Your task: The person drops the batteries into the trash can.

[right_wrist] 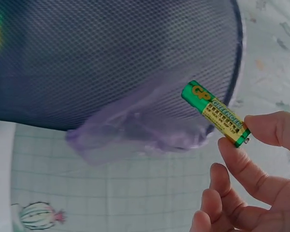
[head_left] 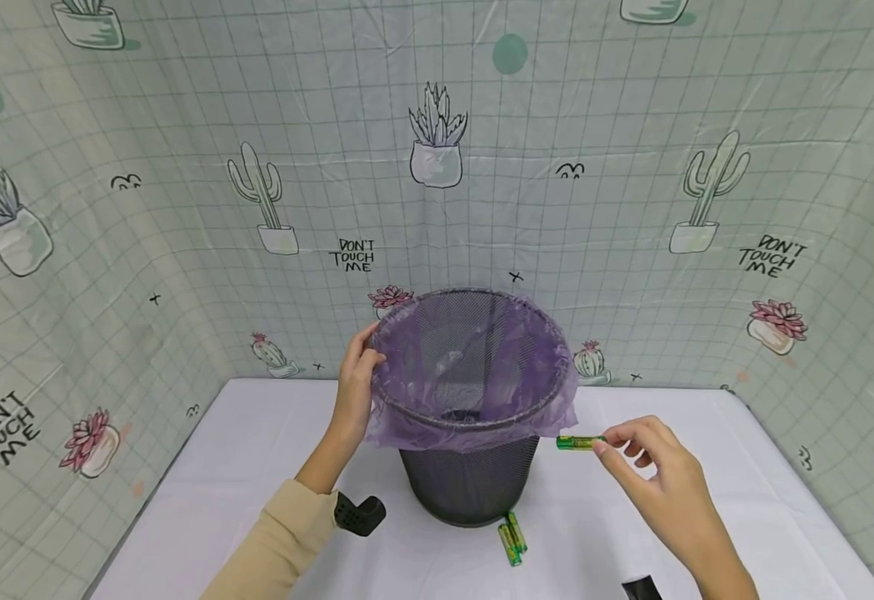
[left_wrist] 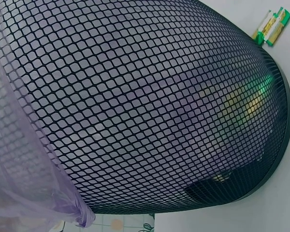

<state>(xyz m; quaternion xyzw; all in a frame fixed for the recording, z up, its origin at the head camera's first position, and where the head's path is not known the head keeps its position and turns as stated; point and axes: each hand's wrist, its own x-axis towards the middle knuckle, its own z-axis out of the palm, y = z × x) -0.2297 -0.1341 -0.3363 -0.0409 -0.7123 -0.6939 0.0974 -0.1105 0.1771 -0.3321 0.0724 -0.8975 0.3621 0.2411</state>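
A black mesh wastebasket (head_left: pixel 470 487) stands upright on the white table, lined with a thin purple bag (head_left: pixel 474 437) folded over its rim. My left hand (head_left: pixel 357 379) holds the basket's rim on the left side, the thumb over the bag's edge. Right of the basket, my right hand (head_left: pixel 657 467) pinches one end of a green and yellow battery (right_wrist: pixel 216 113) between thumb and forefinger, above the table. Two more green batteries (head_left: pixel 512 538) lie side by side at the basket's foot. Through the mesh in the left wrist view, blurred green and yellow shapes (left_wrist: pixel 237 108) show low down.
The white tabletop (head_left: pixel 706 417) meets a hung cloth (head_left: pixel 556 217) with a grid and cactus print at the back and sides. A black strap piece (head_left: pixel 362 515) sits at the left wrist, and another dark piece (head_left: pixel 641 588) shows near the right forearm.
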